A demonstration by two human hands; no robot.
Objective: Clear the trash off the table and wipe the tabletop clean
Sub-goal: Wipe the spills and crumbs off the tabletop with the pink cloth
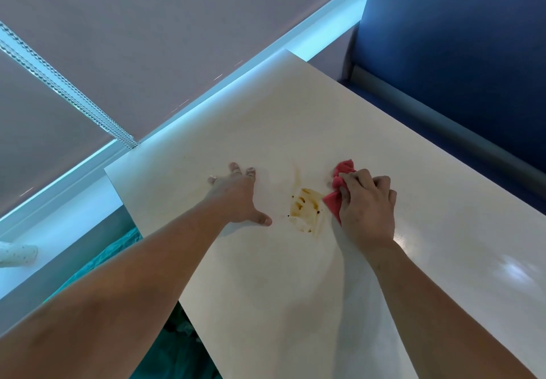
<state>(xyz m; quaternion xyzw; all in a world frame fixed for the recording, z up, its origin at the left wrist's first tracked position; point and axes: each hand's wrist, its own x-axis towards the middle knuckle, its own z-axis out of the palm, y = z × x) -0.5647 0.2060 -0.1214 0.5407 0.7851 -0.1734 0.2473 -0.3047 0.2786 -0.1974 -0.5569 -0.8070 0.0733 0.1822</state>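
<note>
One crumpled red cloth (339, 189) sits clenched in the right hand (367, 204) beside one brownish, seemingly sauce smear (304, 204), while the left hand (239, 198) presses splayed flat on the white rectangular worktop (325, 112).

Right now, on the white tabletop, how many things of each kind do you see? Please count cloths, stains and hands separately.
Crumpled red cloth, gripped by the right hand: 1
Brown-yellow smeared stain on the white tabletop: 1
Hands, the left hand pressed flat and the right hand: 2
Total: 4
</note>
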